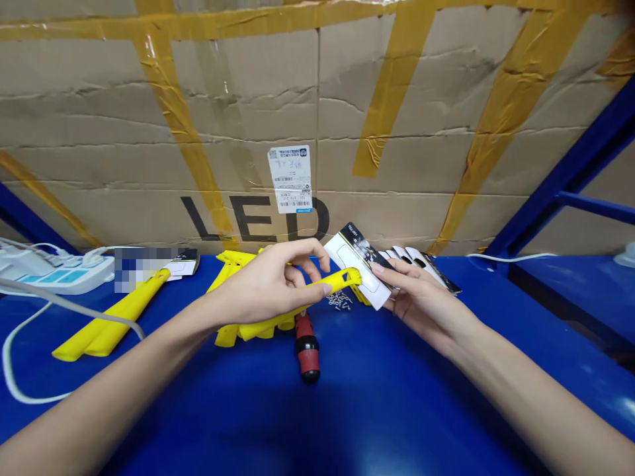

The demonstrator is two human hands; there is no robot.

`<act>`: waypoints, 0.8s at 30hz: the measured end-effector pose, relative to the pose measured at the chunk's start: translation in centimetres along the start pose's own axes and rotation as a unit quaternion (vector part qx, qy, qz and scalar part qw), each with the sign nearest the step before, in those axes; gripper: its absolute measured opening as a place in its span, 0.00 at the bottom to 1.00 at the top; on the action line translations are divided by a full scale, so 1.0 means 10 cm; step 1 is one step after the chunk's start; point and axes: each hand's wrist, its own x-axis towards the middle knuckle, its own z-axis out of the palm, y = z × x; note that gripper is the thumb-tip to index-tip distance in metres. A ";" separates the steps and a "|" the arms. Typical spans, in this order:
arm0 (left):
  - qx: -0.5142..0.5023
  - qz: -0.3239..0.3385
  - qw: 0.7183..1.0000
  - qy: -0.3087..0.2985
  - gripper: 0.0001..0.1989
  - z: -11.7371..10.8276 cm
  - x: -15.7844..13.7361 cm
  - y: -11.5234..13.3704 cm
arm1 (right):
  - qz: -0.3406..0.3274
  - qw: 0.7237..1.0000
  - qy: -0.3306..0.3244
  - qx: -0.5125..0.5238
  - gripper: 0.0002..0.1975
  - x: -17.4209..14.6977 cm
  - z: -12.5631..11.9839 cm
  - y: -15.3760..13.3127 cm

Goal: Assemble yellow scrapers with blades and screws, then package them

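My left hand (270, 281) pinches a flat yellow plastic sleeve (335, 283) between thumb and fingers; its slotted end points right. My right hand (426, 297) holds a white and black printed card (344, 250), tilted, with its thumb and fingers on the right edge. The sleeve's slotted tip meets the card's face; I cannot tell whether it is fastened there. Beneath my left hand lies a pile of yellow sleeves (227, 334). A red and black screwdriver handle (308, 354) rests just in front, and small metal screws (340, 301) are scattered below the card.
More printed cards (429, 268) fan out behind my right hand. At left, yellow sleeves (116, 320) lie with cards (186, 262) at their far end. A white power strip (74, 274) and cables stand there. A large taped carton (421, 119) backs the blue table (238, 410).
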 end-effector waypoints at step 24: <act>0.364 -0.116 0.914 0.140 0.10 -1.51 -1.37 -1.04 | -0.165 0.799 -0.192 -0.545 0.06 1.50 2.51 0.46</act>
